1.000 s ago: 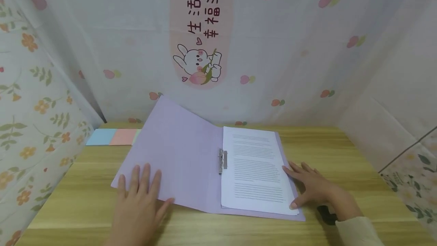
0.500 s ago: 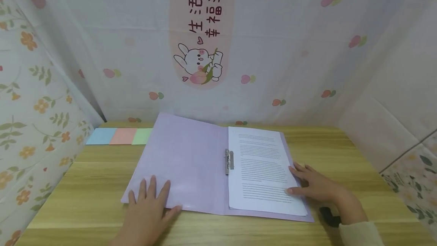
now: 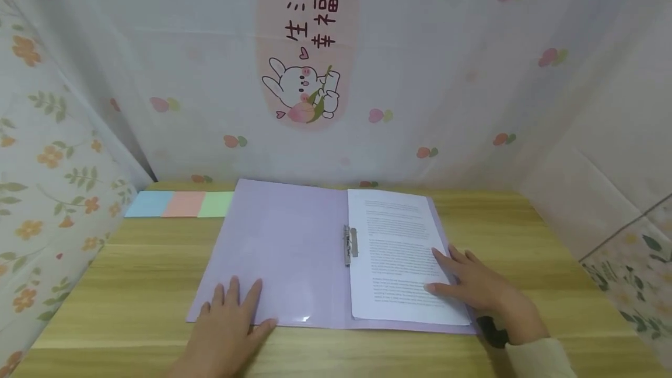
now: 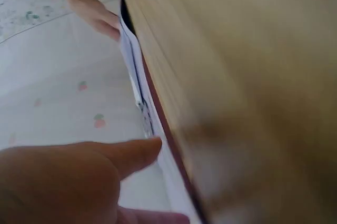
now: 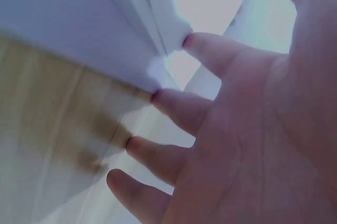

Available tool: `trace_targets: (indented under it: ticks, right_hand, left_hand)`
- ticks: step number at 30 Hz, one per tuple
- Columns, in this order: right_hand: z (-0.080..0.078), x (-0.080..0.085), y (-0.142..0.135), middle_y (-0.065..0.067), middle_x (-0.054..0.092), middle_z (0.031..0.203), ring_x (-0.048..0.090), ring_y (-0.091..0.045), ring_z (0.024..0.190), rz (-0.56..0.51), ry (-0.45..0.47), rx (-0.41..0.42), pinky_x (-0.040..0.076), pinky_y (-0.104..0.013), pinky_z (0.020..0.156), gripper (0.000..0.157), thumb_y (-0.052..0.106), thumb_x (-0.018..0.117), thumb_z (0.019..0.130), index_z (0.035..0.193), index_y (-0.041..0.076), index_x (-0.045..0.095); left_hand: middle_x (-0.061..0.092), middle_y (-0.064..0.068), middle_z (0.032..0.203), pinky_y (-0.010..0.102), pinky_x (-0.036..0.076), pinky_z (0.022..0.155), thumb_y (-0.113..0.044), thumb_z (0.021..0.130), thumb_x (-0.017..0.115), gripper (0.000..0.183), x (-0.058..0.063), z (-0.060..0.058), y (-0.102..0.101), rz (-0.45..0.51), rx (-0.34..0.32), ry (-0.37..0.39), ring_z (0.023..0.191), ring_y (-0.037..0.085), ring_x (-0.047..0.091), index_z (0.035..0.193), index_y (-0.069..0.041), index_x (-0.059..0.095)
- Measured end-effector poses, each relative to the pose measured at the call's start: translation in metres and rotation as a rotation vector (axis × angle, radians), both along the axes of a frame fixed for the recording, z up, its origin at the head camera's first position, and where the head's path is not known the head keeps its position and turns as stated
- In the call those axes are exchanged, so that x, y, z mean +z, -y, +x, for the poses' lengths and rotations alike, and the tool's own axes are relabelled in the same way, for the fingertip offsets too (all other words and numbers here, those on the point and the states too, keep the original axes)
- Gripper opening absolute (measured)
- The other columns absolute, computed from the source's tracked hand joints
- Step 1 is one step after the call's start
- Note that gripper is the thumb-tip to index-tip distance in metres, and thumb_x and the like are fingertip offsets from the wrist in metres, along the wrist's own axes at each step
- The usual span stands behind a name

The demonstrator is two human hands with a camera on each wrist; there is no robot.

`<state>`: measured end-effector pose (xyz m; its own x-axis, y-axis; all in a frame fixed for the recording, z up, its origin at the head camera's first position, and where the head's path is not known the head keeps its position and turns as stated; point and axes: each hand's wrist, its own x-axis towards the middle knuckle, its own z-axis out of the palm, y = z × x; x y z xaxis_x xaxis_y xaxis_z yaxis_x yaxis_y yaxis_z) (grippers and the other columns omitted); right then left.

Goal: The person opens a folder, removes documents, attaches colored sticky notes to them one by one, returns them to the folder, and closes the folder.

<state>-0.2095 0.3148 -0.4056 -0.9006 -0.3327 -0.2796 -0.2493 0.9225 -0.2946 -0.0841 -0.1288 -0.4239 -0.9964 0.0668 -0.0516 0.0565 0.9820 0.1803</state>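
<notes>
A lavender folder [image 3: 278, 249] lies spread out on the wooden table. White printed sheets [image 3: 401, 267] rest on its right half, beside a metal clip [image 3: 350, 245] near the spine. My left hand [image 3: 223, 331] rests on the cover's lower left edge with fingers extended; in the left wrist view its thumb [image 4: 131, 155] lies along the folder's edge. Spread over the right margin of the sheets, my right hand [image 3: 478, 284] touches the paper with its thumb and index finger. The right wrist view shows its fingers [image 5: 179, 111] straight and apart at the sheets' edge.
Blue [image 3: 149, 204], pink [image 3: 182, 204] and green [image 3: 215, 204] paper squares lie in a row at the back left, the green one meeting the folder. A black object [image 3: 492, 332] shows under the right wrist. Patterned cloth [image 3: 420, 74] hangs behind the table.
The folder's left cover has come down from a raised slant to lie flat, my left hand moving down with it. The green square has come into sight. My right hand reaches further over the sheets.
</notes>
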Motion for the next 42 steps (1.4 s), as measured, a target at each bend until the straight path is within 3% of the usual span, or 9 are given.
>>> trace_targets:
  ticks: [5, 13, 21, 24, 28, 31, 34, 37, 42]
  right_hand:
    - [0.000, 0.002, 0.006, -0.036, 0.018, 0.162, 0.014, -0.071, 0.141, 0.006, -0.008, 0.003, 0.025, -0.085, 0.100, 0.097, 0.072, 0.059, 0.087, 0.158, 0.011, 0.033]
    - [0.003, 0.001, 0.008, -0.036, 0.016, 0.163, 0.012, -0.069, 0.143, 0.039, 0.013, -0.039, 0.025, -0.087, 0.098, 0.101, 0.075, 0.060, 0.085, 0.159, 0.011, 0.032]
    - [0.003, 0.001, 0.008, -0.036, 0.016, 0.162, 0.011, -0.070, 0.143, 0.039, 0.004, -0.041, 0.025, -0.086, 0.099, 0.102, 0.075, 0.060, 0.084, 0.158, 0.010, 0.033]
    - [0.003, 0.003, 0.009, -0.037, 0.016, 0.162, 0.011, -0.070, 0.142, 0.037, 0.010, -0.042, 0.025, -0.086, 0.099, 0.101, 0.074, 0.061, 0.085, 0.158, 0.010, 0.033]
    - [0.004, 0.004, 0.010, -0.037, 0.014, 0.162, 0.010, -0.070, 0.142, 0.032, 0.018, -0.042, 0.025, -0.086, 0.099, 0.101, 0.074, 0.061, 0.085, 0.158, 0.009, 0.033]
    - [0.004, 0.003, 0.008, -0.037, 0.014, 0.162, 0.010, -0.070, 0.142, 0.034, 0.013, -0.041, 0.024, -0.086, 0.099, 0.102, 0.074, 0.060, 0.085, 0.158, 0.009, 0.032]
    - [0.003, 0.002, 0.007, -0.037, 0.014, 0.162, 0.010, -0.071, 0.142, 0.034, 0.008, -0.038, 0.024, -0.087, 0.098, 0.102, 0.074, 0.060, 0.085, 0.158, 0.009, 0.032]
    - [0.003, 0.001, 0.007, -0.037, 0.015, 0.162, 0.010, -0.070, 0.142, 0.035, 0.010, -0.037, 0.024, -0.087, 0.098, 0.101, 0.074, 0.060, 0.085, 0.158, 0.010, 0.032]
    - [0.002, -0.001, 0.008, -0.036, 0.014, 0.163, 0.009, -0.070, 0.143, 0.043, 0.024, -0.046, 0.023, -0.088, 0.097, 0.103, 0.075, 0.060, 0.084, 0.159, 0.011, 0.031]
  left_hand:
    - [0.058, 0.031, 0.134, 0.066, 0.050, 0.092, -0.057, 0.094, 0.060, 0.070, 0.012, -0.017, 0.013, -0.042, -0.018, 0.026, 0.117, 0.051, 0.059, 0.138, -0.002, 0.057]
    - [0.068, 0.026, 0.115, 0.059, 0.053, 0.092, -0.045, 0.096, 0.064, 0.053, 0.039, -0.069, 0.046, 0.108, -0.078, 0.175, 0.108, 0.045, 0.065, 0.116, 0.003, 0.069]
    - [0.062, 0.014, 0.098, 0.045, 0.054, 0.076, -0.033, 0.088, 0.075, 0.038, 0.040, -0.099, 0.052, 0.082, -0.123, 0.149, 0.080, 0.023, 0.056, 0.108, -0.002, 0.068]
    - [0.061, 0.014, 0.102, 0.046, 0.054, 0.080, -0.028, 0.085, 0.080, 0.034, 0.035, -0.107, 0.043, 0.075, -0.155, 0.133, 0.086, 0.025, 0.058, 0.104, -0.004, 0.067]
    - [0.061, 0.020, 0.125, 0.052, 0.053, 0.098, -0.011, 0.081, 0.081, 0.034, 0.033, -0.111, 0.020, 0.140, -0.228, 0.118, 0.114, 0.037, 0.060, 0.111, -0.005, 0.066]
    - [0.056, 0.022, 0.141, 0.054, 0.046, 0.109, 0.007, 0.079, 0.075, 0.049, 0.035, -0.113, 0.000, 0.161, -0.337, 0.114, 0.133, 0.041, 0.053, 0.126, -0.004, 0.064]
    - [0.048, 0.020, 0.152, 0.053, 0.044, 0.113, 0.017, 0.081, 0.065, 0.069, 0.034, -0.115, -0.017, 0.095, -0.426, 0.137, 0.142, 0.039, 0.046, 0.143, -0.009, 0.054]
    - [0.041, 0.014, 0.161, 0.050, 0.050, 0.106, 0.016, 0.085, 0.062, 0.081, 0.033, -0.115, -0.034, -0.019, -0.470, 0.179, 0.146, 0.037, 0.043, 0.154, -0.022, 0.043]
    - [0.036, 0.012, 0.164, 0.052, 0.057, 0.090, 0.001, 0.086, 0.070, 0.096, 0.032, -0.114, -0.060, -0.125, -0.438, 0.266, 0.143, 0.049, 0.042, 0.158, -0.045, 0.027]
